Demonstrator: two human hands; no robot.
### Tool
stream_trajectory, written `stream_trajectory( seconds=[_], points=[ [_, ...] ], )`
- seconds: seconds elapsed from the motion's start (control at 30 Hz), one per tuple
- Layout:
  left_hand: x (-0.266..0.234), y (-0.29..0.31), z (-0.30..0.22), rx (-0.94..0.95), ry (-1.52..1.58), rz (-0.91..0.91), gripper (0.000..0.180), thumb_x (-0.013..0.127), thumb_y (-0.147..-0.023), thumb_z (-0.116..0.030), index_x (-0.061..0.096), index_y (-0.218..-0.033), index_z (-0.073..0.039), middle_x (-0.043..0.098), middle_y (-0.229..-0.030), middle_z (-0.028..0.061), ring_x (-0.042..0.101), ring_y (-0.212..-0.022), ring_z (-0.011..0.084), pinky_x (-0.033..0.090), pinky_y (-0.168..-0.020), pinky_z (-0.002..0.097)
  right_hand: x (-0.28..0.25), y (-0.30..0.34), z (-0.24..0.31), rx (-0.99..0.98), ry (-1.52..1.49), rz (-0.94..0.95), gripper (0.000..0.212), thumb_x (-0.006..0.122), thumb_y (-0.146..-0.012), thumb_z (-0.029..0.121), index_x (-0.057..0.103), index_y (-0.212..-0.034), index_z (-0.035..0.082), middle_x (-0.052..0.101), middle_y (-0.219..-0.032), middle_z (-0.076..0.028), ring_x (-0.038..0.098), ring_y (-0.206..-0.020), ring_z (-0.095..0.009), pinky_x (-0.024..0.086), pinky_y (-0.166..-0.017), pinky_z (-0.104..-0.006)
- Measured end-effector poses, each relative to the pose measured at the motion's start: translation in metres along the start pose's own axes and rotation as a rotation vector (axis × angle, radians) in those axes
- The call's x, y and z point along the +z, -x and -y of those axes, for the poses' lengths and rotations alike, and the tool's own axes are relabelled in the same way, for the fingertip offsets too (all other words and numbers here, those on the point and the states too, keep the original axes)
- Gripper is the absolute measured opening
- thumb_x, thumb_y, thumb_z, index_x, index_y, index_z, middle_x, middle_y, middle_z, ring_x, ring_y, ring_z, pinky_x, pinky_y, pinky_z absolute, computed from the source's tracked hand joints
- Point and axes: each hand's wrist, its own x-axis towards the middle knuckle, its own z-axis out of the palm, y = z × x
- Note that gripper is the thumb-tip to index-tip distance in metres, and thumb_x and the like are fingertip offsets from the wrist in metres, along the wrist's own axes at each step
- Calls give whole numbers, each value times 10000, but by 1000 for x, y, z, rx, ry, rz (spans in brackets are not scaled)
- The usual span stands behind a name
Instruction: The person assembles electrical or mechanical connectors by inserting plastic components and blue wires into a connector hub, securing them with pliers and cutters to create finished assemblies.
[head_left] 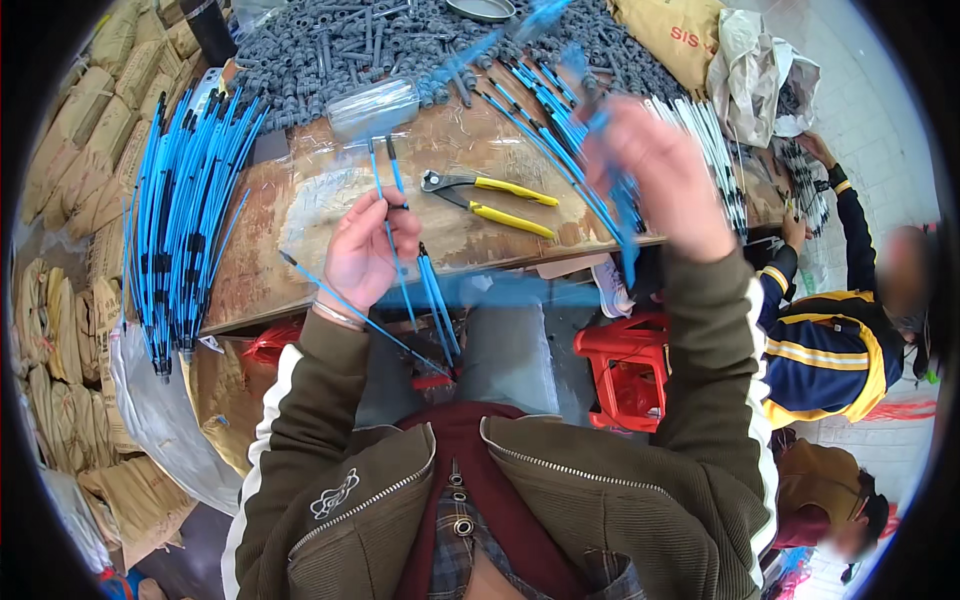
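Observation:
My left hand is closed above the table's near edge, its fingertips pinching a thin blue rod with a dark tip. A second blue rod passes beside the fingers. My right hand is raised at the right and smeared by motion. Its fingers look wrapped round blurred blue rods. Between the hands lie end-cutting pliers with yellow handles. Beyond my left hand is a transparent plastic piece. More blue rods stick out below the table edge, over my lap.
A big bundle of blue rods lies on the left. Grey plastic fittings are heaped at the back, with a round metal dish on them. White rods, a red stool and a co-worker are at right.

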Motion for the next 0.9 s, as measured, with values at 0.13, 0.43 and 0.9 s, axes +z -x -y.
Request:
stream_trajectory(
  seconds=[0.13,0.43,0.9],
  points=[
    [27,6,7,48,64,86,213,454,-928,-233,517,-1052,-72,606,-800,106,562,-577,178,459,-576,311,65,29,-28,119,45,282,256,462,-913,134,502,-1098,-38,581,-673,-63,565,-580,-108,456,-554,-243],
    [4,3,-2,39,74,200,170,498,-912,-179,508,-1055,-87,529,-697,39,430,-472,91,369,-460,235,13,-48,-129,73,798,-130,180,606,-801,193,646,-911,56,636,-846,-164,624,-749,-311,495,-660,-357],
    [-19,-2,-4,43,103,9,188,461,-927,-203,533,-1043,-73,602,-767,84,545,-606,154,434,-542,287,-34,-54,-78,19,895,-363,221,509,-862,192,557,-927,-13,627,-742,-175,627,-698,-265,478,-623,-347]
  ],
)
